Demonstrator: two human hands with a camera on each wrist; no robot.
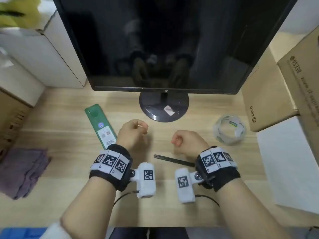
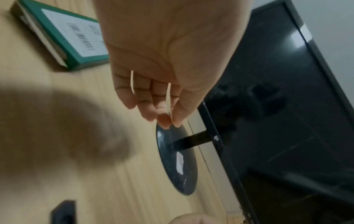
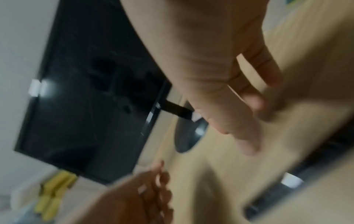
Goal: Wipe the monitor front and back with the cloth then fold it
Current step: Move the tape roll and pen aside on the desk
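Observation:
The black monitor (image 1: 164,40) stands on its round base (image 1: 155,114) at the back of the wooden desk, screen dark. A crumpled purple-grey cloth (image 1: 24,171) lies at the desk's left edge, away from both hands. My left hand (image 1: 145,130) hovers in front of the base and pinches a thin pale strip (image 2: 169,97) between thumb and fingertips (image 2: 164,121). My right hand (image 1: 175,141) hovers beside it with fingers loosely curled (image 3: 247,142); I see nothing held in it. The monitor's back is hidden.
A green box (image 1: 100,126) lies left of the base, a clear tape roll (image 1: 229,130) to the right. A black flat strip (image 1: 172,159) lies under my right wrist. Cardboard box (image 1: 284,87) and white box (image 1: 290,169) crowd the right; white boxes (image 1: 43,54) the left.

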